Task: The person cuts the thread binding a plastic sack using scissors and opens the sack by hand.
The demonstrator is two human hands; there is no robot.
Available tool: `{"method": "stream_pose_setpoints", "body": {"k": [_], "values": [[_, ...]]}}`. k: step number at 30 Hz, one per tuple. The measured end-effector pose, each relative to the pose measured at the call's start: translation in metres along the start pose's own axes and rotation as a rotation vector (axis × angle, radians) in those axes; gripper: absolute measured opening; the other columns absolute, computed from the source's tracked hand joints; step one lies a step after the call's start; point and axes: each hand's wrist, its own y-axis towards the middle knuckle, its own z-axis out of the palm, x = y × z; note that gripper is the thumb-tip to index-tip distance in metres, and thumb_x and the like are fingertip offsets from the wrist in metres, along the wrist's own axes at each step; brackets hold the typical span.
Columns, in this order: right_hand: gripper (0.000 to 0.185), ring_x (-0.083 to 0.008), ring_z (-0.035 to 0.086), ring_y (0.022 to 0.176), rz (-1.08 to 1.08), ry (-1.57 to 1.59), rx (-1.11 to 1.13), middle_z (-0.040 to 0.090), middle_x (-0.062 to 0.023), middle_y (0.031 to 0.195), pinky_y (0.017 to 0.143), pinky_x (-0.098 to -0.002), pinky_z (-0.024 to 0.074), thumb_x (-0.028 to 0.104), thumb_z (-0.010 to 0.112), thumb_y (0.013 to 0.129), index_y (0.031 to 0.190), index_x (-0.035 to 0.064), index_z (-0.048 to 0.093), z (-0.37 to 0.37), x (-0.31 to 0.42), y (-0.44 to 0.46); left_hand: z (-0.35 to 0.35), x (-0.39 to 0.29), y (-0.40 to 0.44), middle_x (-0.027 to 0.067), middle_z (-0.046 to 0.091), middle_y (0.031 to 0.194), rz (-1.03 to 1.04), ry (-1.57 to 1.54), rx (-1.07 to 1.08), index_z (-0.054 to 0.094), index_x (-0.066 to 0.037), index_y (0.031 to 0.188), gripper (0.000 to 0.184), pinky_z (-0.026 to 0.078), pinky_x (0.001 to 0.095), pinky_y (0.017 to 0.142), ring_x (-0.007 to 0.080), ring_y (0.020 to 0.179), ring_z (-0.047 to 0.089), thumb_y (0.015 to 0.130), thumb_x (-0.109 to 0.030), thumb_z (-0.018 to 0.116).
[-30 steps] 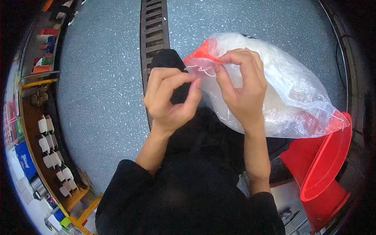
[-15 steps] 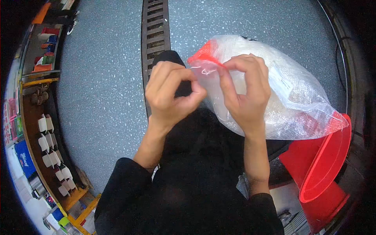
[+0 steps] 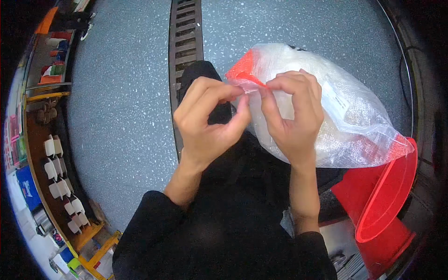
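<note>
A large translucent woven sack (image 3: 326, 126) with red corners lies on its side at the right, full of something pale. Its near red corner (image 3: 245, 67) points up toward my hands. My right hand (image 3: 296, 114) pinches the edge of that corner between thumb and forefinger. Close beside it, my left hand (image 3: 210, 116) has its thumb and forefinger near a white thread at the sack's edge. The fingertips are a little apart, and whether the thread is between them is too small to tell. A white label (image 3: 335, 103) shows on the sack.
A red bucket or tub (image 3: 389, 200) stands at the lower right under the sack's far corner. A dark drain grate (image 3: 185, 42) crosses the grey speckled floor (image 3: 116, 102). Shelves with white cartons (image 3: 57, 168) line the left. A person's shoe (image 3: 86, 31) shows at the upper left.
My left hand has closed into a pinch away from the thread, then parted its fingertips and moved right to the sack's edge. My right hand keeps its hold and has shifted slightly down.
</note>
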Motion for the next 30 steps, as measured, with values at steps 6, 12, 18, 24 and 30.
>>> {"method": "stream_pose_setpoints", "body": {"k": [6, 12, 18, 24, 30], "values": [[0.023, -0.0291, 0.061, 0.086, -0.025, 0.0, 0.0, 0.063, -0.0065, 0.087, 0.084, -0.0423, 0.0445, 0.005, 0.075, 0.073, 0.094, 0.0089, 0.065, -0.001, 0.002, 0.0, 0.003, -0.002, -0.001, 0.0078, 0.065, 0.078, 0.062, 0.073, -0.039, 0.067, -0.003, 0.079, 0.02, 0.048, 0.0323, 0.063, 0.0233, 0.07, 0.062, 0.064, 0.005, 0.078], [0.024, -0.0284, 0.062, 0.086, -0.019, 0.017, 0.003, 0.064, -0.0054, 0.086, 0.084, -0.0426, 0.044, 0.004, 0.076, 0.073, 0.094, 0.0092, 0.065, -0.002, 0.003, 0.001, 0.0, 0.001, 0.0, 0.008, 0.065, 0.077, 0.1, 0.098, 0.001, 0.066, -0.003, 0.078, 0.02, 0.047, 0.032, 0.063, 0.0227, 0.069, 0.062, 0.063, 0.005, 0.077], [0.024, -0.0283, 0.062, 0.086, -0.011, 0.009, 0.005, 0.064, -0.0054, 0.086, 0.084, -0.0425, 0.0438, 0.005, 0.076, 0.073, 0.094, 0.0091, 0.065, -0.001, 0.001, 0.002, -0.003, 0.0, 0.0, 0.0092, 0.065, 0.077, 0.09, 0.102, 0.008, 0.068, 0.0, 0.08, 0.018, 0.048, 0.0285, 0.062, 0.019, 0.069, 0.063, 0.065, 0.006, 0.076], [0.024, -0.0285, 0.062, 0.086, 0.004, 0.02, 0.015, 0.064, -0.006, 0.087, 0.086, -0.0428, 0.0442, 0.004, 0.076, 0.073, 0.093, 0.0088, 0.065, -0.001, 0.002, 0.004, 0.002, 0.003, 0.005, 0.007, 0.066, 0.077, 0.156, 0.143, -0.009, 0.069, -0.003, 0.081, 0.021, 0.047, 0.0305, 0.062, 0.021, 0.067, 0.062, 0.063, 0.004, 0.077], [0.024, -0.0281, 0.062, 0.087, 0.0, 0.004, 0.027, 0.064, -0.0054, 0.087, 0.089, -0.0445, 0.044, 0.004, 0.075, 0.072, 0.093, 0.0093, 0.065, -0.003, 0.002, 0.003, 0.008, 0.001, 0.006, 0.0045, 0.062, 0.073, 0.141, 0.133, -0.027, 0.064, -0.007, 0.076, 0.023, 0.041, 0.0342, 0.063, 0.0237, 0.066, 0.059, 0.059, 0.003, 0.075]]}}
